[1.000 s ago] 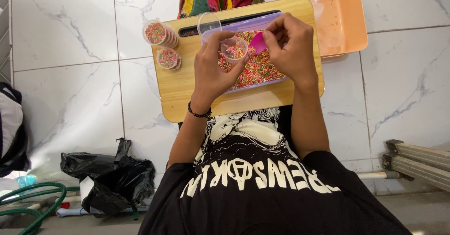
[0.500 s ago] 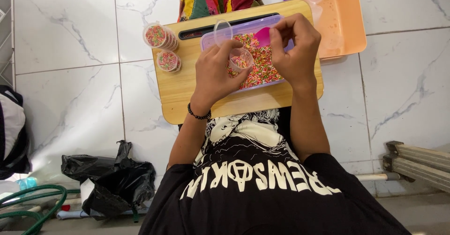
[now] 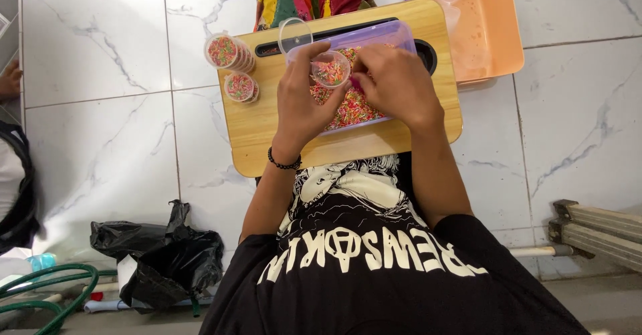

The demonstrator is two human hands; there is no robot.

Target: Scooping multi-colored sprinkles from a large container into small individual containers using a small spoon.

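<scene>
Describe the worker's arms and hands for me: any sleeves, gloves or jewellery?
Both hands are bare, no gloves. The left hand has a black beaded bracelet at the wrist. The right hand wears nothing visible. Both forearms are uncovered; the short sleeves of a black T-shirt with white print end above the elbows.

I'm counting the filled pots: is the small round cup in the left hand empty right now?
No: the small clear cup held by the left hand already shows colourful sprinkles inside, above the purple tray.

Tub (image 3: pixel 394 37) on lap desk (image 3: pixel 267 134); 2 filled cups (image 3: pixel 231 67) left; tray (image 3: pixel 491 34) right.
</scene>
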